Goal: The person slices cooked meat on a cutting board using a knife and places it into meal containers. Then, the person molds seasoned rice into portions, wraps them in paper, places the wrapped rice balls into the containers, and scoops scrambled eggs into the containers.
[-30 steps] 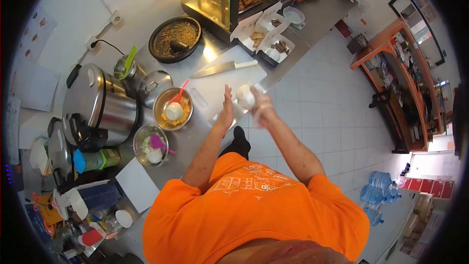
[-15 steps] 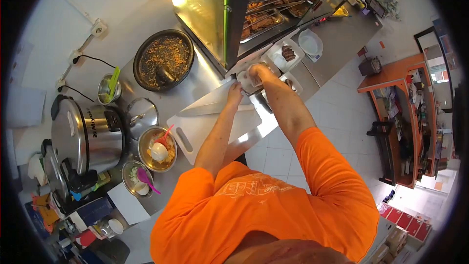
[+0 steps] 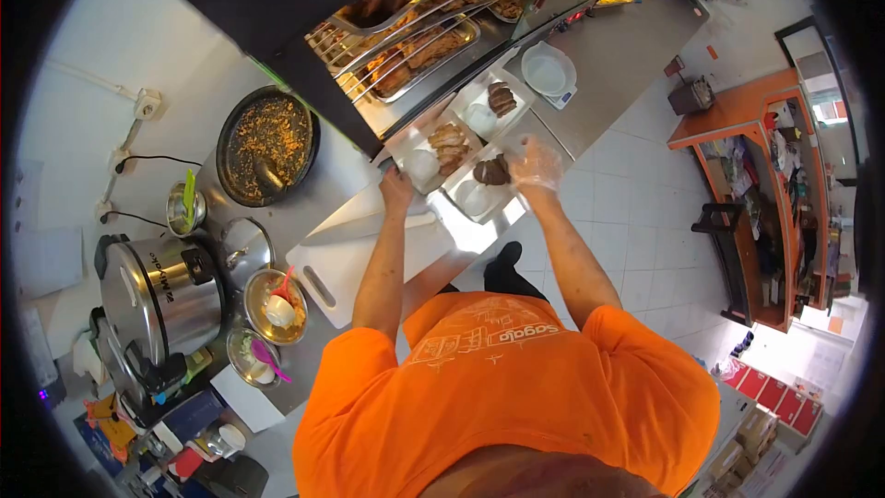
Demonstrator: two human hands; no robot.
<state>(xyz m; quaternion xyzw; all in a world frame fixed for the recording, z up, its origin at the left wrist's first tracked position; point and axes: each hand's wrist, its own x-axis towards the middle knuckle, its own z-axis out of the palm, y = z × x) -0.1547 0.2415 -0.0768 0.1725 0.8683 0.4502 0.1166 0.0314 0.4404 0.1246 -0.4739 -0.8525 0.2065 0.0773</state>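
Three white food boxes stand together, each with a white mound that looks like rice and sliced meat. The left box (image 3: 397, 146) has golden-brown meat (image 3: 449, 148), the back box (image 3: 514, 86) darker slices (image 3: 501, 100), and the front box (image 3: 455, 201) a dark piece (image 3: 491, 171). My right hand (image 3: 536, 168), in a clear plastic glove, is just right of the front box, fingers apart and nothing seen in it. At the left box's outer corner, my left hand (image 3: 396, 188) is closed by a small dark item I cannot make out. A knife (image 3: 355, 227) lies on the white cutting board (image 3: 387, 263).
A lit display cabinet (image 3: 277, 28) with trays of cooked meat stands behind the boxes. To the left are a black mortar (image 3: 230, 171), a large steel cooker (image 3: 198, 300) and steel bowls (image 3: 301, 330). White round tubs (image 3: 549, 69) stand on a scale at back right.
My right hand has moved off the left box to the right side of the front box, uncovering the golden-brown meat. The view has shifted, showing more of the cabinet's inside.
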